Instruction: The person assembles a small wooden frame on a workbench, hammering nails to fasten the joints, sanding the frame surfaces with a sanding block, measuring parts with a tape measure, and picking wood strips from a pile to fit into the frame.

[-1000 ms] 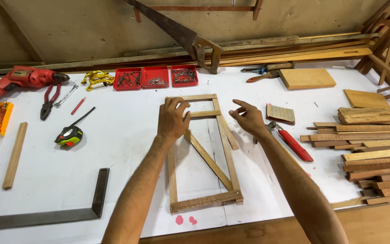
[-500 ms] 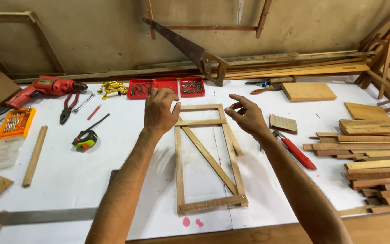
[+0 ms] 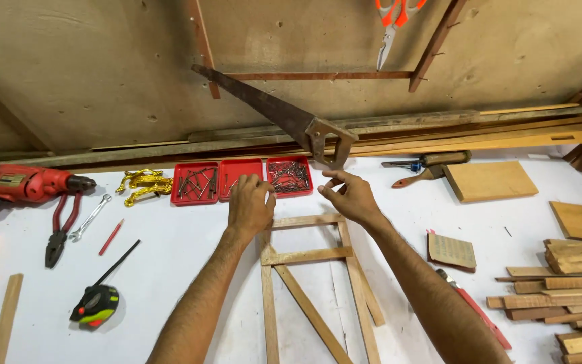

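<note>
The wooden frame (image 3: 311, 283) lies flat on the white worktop (image 3: 170, 269), its long axis running away from the person. The left hand (image 3: 250, 205) rests on its far left corner, fingers loosely curled. The right hand (image 3: 348, 195) hovers just above the far right corner, fingers apart, holding nothing.

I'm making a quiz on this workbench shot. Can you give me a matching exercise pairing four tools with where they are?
Things:
1. hand saw
2. red drill
3. tape measure
4. scissors

Places:
A. hanging on the wall, top of view
B. lying on the white table, near left
C. leaning against the wall above the red trays
D. far left edge of the table, above the pliers

Pairs: 1-C, 2-D, 3-B, 4-A
</note>
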